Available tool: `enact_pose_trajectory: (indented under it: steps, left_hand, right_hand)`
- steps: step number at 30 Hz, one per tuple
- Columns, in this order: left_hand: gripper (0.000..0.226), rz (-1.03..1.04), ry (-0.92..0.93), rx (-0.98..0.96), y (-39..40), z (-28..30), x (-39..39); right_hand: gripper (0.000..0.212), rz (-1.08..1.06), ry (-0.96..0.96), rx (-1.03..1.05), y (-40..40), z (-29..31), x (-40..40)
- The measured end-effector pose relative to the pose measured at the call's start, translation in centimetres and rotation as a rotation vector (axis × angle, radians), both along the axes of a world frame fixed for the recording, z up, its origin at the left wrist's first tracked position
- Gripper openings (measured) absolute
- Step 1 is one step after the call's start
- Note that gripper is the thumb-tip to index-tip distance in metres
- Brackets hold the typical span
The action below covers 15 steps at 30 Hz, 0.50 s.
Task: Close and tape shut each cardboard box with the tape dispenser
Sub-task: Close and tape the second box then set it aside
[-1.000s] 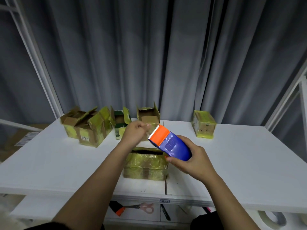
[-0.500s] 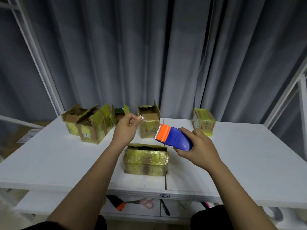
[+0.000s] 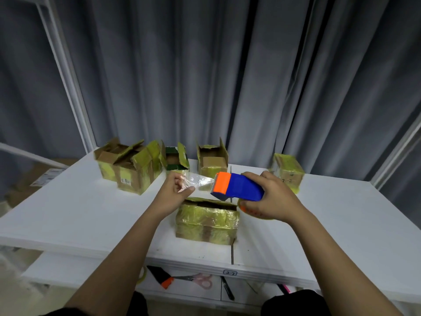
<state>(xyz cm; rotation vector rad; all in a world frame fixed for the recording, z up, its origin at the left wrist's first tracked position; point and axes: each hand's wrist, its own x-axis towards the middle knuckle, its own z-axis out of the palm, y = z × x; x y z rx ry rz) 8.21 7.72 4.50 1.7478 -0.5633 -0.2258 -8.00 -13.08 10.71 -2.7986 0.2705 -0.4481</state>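
Above the tabletop (image 3: 68, 215), the left hand (image 3: 175, 192) pinches the clear tape (image 3: 198, 180); the right hand (image 3: 271, 197) grips the tape dispenser (image 3: 237, 187) over the box (image 3: 206, 222). Slack tape could fold onto itself and stick before reaching the flaps.

Since the earlier views, a strip of clear tape (image 3: 197, 180) has been drawn out: it now spans from the orange cutter end of the tape dispenser (image 3: 238, 186) to the left hand (image 3: 174, 194), where a second ago the two were close together with almost no tape showing. The left hand, pinching the tape end, has moved left and lower, apart from the dispenser. The right hand (image 3: 274, 197) has turned the dispenser from a steep tilt to nearly level above the nearest box (image 3: 206, 221).
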Motion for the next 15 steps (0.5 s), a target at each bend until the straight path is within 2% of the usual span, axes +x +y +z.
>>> enact_pose_trajectory:
  steps: [3, 5, 15]
  left_hand:
    - [0.057, -0.074, 0.040, 0.069, 0.5, -1.5, 1.1]
    - [0.063, -0.103, 0.052, 0.108, 0.6, -2.3, 1.7]
    - [0.062, -0.077, -0.091, 0.175, 1.3, -6.0, 3.8]
  right_hand:
    - [0.062, 0.049, 0.085, -0.017, -0.1, 0.5, 1.5]
    - [0.063, 0.064, 0.127, -0.035, -0.2, 0.6, 2.5]
    - [0.060, 0.129, 0.151, 0.114, 0.3, 0.1, 5.5]
